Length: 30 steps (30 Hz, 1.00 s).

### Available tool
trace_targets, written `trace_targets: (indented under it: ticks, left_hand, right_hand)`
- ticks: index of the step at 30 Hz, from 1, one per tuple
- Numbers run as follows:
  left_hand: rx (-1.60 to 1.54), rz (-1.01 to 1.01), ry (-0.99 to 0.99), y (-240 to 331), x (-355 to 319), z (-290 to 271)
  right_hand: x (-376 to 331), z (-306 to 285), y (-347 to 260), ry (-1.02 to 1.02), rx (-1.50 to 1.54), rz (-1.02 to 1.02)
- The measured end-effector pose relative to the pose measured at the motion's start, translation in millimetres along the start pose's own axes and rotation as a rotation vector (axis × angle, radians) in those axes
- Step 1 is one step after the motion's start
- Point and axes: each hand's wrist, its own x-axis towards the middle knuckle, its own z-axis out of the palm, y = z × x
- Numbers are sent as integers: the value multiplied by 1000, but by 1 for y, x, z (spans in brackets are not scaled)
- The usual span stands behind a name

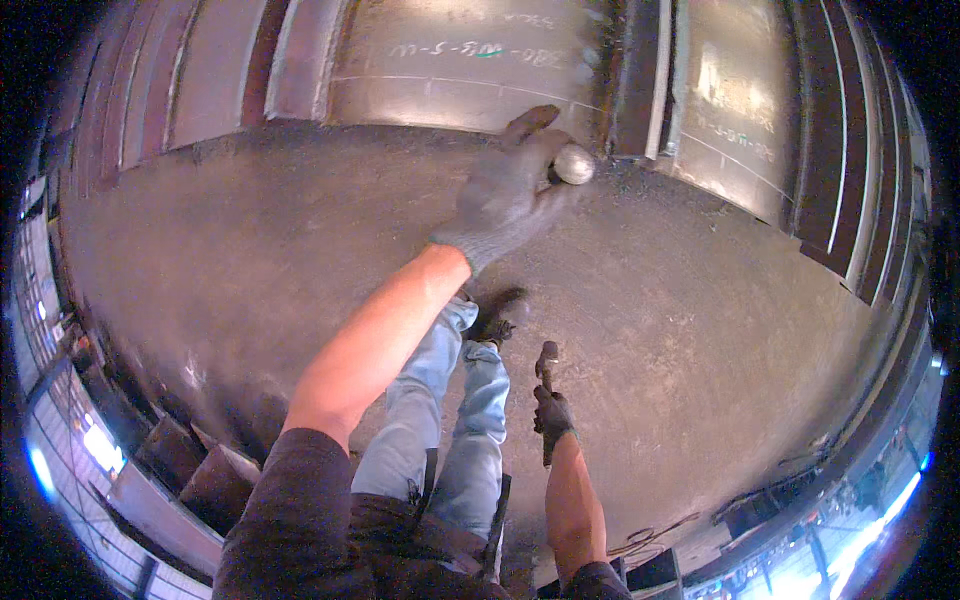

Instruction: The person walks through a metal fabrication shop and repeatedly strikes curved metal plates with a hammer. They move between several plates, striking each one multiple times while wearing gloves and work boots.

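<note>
My left hand [508,198], in a grey glove, reaches far out near the row of upright metal plates. Its fingers curl around a metal tool [574,164]; only a round, shiny end shows, and the rest is hidden, so I cannot tell its kind. My right hand [553,412], in a dark glove, is low at my right side and wraps around the handle of a hammer [547,354]. The hammer's head points away from me, apart from the tool in my left hand.
I stand on a broad, worn brown steel surface [680,330]. Across the far side run metal panels [470,60] with upright ribs [660,80] between them and handwritten marks. Cables [655,535] lie at the lower right. Steel pieces [215,485] sit at the lower left edge.
</note>
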Motion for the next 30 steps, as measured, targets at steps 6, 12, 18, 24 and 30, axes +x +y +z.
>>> trace_targets:
  ticks: [6, 12, 18, 24, 30]
  left_hand:
    - [47, -63, -65, 17, 12, -9]
    - [76, -17, -103, 13, 16, -13]
    - [71, 56, -48, 12, 15, -12]
    - [50, 20, -37, 15, 9, -17]
    - [67, -215, -296, 46, -20, -4]
  right_hand:
    - [-5, 10, -31, 20, -14, 16]
    - [-13, 18, -49, -28, 12, -18]
    - [-35, 17, -61, 3, -23, -2]
    - [-33, 5, -65, -25, -18, -27]
    - [-5, -22, -54, 15, 78, -85]
